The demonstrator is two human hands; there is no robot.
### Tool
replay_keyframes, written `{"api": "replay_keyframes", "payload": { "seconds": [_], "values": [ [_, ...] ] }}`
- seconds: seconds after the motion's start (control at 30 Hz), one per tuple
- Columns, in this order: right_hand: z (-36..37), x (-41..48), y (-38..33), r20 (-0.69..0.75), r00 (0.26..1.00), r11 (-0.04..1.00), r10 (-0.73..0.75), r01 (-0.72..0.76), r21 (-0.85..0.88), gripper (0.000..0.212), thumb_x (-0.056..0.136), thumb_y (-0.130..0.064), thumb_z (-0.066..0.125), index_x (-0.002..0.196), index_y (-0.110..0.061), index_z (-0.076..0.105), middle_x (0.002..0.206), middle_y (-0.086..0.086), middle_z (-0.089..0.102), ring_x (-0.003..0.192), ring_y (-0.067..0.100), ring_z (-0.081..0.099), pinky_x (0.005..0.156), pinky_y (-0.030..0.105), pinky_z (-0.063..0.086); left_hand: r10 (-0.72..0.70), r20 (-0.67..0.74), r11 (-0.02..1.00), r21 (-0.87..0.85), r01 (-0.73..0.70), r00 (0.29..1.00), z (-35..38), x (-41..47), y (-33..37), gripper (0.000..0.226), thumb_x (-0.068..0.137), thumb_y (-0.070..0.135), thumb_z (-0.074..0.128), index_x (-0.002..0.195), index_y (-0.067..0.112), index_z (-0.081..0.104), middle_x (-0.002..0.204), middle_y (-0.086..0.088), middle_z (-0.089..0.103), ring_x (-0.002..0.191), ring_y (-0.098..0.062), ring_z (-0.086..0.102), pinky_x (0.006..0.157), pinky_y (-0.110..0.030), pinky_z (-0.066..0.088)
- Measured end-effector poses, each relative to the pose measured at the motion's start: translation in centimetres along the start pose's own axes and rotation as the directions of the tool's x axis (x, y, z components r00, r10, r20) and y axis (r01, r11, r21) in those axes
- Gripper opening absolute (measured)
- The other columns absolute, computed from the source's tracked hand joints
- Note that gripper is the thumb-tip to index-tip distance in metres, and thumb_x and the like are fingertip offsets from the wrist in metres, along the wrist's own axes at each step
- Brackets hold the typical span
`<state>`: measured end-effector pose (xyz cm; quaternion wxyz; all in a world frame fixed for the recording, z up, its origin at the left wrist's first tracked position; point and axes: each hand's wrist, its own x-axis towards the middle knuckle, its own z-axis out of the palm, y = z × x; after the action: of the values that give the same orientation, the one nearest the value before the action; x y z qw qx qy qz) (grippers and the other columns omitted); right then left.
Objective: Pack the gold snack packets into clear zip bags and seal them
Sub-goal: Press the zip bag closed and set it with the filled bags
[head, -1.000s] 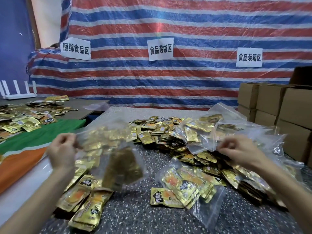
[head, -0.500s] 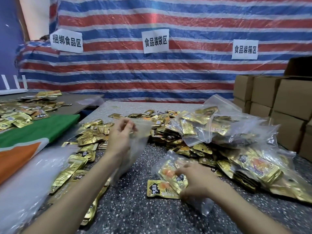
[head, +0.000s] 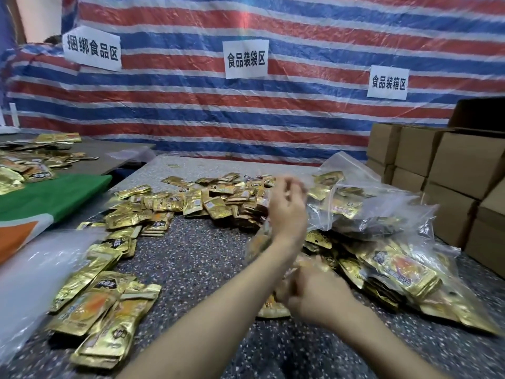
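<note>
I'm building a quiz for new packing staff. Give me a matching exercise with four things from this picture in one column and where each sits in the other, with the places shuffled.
Things
1. brown cardboard boxes
2. white paper signs with black characters
3. green and orange cloth
4. clear zip bags filled with gold snack packets

Places
a. fixed to the red, white and blue striped tarpaulin
b. heaped on the right side of the grey speckled table
c. stacked at the far right
d. spread at the left edge

Pairs: 1-c, 2-a, 3-d, 4-b
</note>
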<state>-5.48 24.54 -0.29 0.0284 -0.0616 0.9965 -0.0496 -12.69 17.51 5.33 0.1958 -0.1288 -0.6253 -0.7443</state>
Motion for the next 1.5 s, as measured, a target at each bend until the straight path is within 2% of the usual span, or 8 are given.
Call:
{"api": "replay_keyframes", "payload": {
  "seconds": [0.1,0.17,0.33,0.53,0.83,1.03,1.17,1.5],
  "values": [
    [-0.5,-1.3,-1.5,0.290,0.953,0.996,-0.085,0.088,0.003,0.026,0.091,-0.042,0.057,0.101,-0.018,0.060,0.104,0.005,0.066,0.089,0.024,0.062,0.075,0.033,0.051,-0.097,0.613,0.939,0.318,-0.132,0.784,0.1,-2.3,-2.3,0.023,0.103,0.030,0.049,0.096,0.013,0.063,0.096,-0.002,0.064,0.076,-0.004,0.055,0.077,-0.033,0.047],
    [-0.4,-1.4,-2.0,0.247,0.963,0.992,-0.112,0.122,-0.027,0.020,0.087,-0.031,0.056,0.101,-0.018,0.062,0.107,0.009,0.067,0.093,0.029,0.063,0.076,0.034,0.048,-0.143,0.685,0.875,0.424,-0.232,0.714,-1.2,-2.9,-3.5,0.026,0.102,0.038,0.049,0.102,0.020,0.067,0.098,0.009,0.064,0.084,-0.002,0.057,0.080,-0.029,0.048],
    [1.7,1.0,-3.0,-0.141,0.974,0.983,-0.177,0.168,-0.073,0.029,0.090,-0.026,0.057,0.119,-0.026,0.057,0.127,0.005,0.056,0.113,0.028,0.055,0.085,0.039,0.045,-0.182,0.168,0.927,0.359,0.111,0.969,-8.3,-1.6,-3.9,0.020,0.099,0.022,0.056,0.090,0.011,0.070,0.091,-0.008,0.070,0.091,-0.029,0.065,0.080,-0.041,0.053],
    [5.0,5.1,-2.3,-0.217,0.956,0.970,-0.200,0.161,-0.182,0.045,0.098,-0.040,0.049,0.142,-0.034,0.044,0.159,0.003,0.028,0.147,0.026,0.019,0.116,0.051,0.023,-0.282,0.077,0.810,0.554,0.194,0.956,-17.0,-3.4,-4.2,0.013,0.098,0.022,0.059,0.088,0.020,0.067,0.087,0.000,0.067,0.078,-0.013,0.061,0.060,-0.017,0.044],
    [3.0,6.9,-2.3,-0.221,0.974,0.994,-0.042,0.018,-0.110,0.047,0.095,-0.043,0.054,0.140,-0.029,0.051,0.151,0.002,0.040,0.140,0.025,0.032,0.114,0.051,0.028,-0.169,0.022,0.711,0.695,0.106,0.985,-22.5,-3.4,-3.2,0.006,0.097,0.022,0.060,0.098,0.026,0.064,0.096,0.010,0.065,0.085,-0.003,0.060,0.066,-0.015,0.045],
    [3.9,6.1,-4.7,-0.287,0.947,0.990,-0.144,0.137,-0.045,0.041,0.093,-0.030,0.050,0.134,-0.027,0.055,0.142,0.000,0.047,0.134,0.021,0.040,0.112,0.044,0.033,0.028,-0.334,0.143,0.934,0.327,0.942,-32.7,-1.1,-3.3,0.025,0.092,0.019,0.058,0.115,0.019,0.068,0.118,-0.006,0.066,0.096,-0.022,0.061,0.077,-0.036,0.050],
    [5.3,5.9,-5.2,-0.275,0.937,0.973,-0.214,0.228,0.019,0.030,0.096,-0.035,0.048,0.125,-0.032,0.059,0.119,-0.008,0.052,0.114,0.012,0.045,0.094,0.031,0.036,-0.166,-0.543,-0.226,0.833,0.504,0.823,-38.5,-2.3,-3.4,0.038,0.095,0.048,0.052,0.102,0.013,0.065,0.124,-0.015,0.060,0.113,-0.037,0.054,0.092,-0.041,0.043],
    [5.8,5.6,-3.5,-0.156,0.948,0.960,-0.276,0.263,-0.096,0.033,0.092,-0.024,0.057,0.121,-0.038,0.065,0.120,-0.014,0.062,0.123,0.013,0.043,0.107,0.028,0.034,0.055,-0.564,0.013,0.826,0.564,0.824,-39.4,-2.0,-0.9,0.013,0.077,0.002,0.056,0.071,0.006,0.066,0.066,-0.010,0.059,0.059,-0.024,0.050,0.069,-0.036,0.035]
  ]
}}
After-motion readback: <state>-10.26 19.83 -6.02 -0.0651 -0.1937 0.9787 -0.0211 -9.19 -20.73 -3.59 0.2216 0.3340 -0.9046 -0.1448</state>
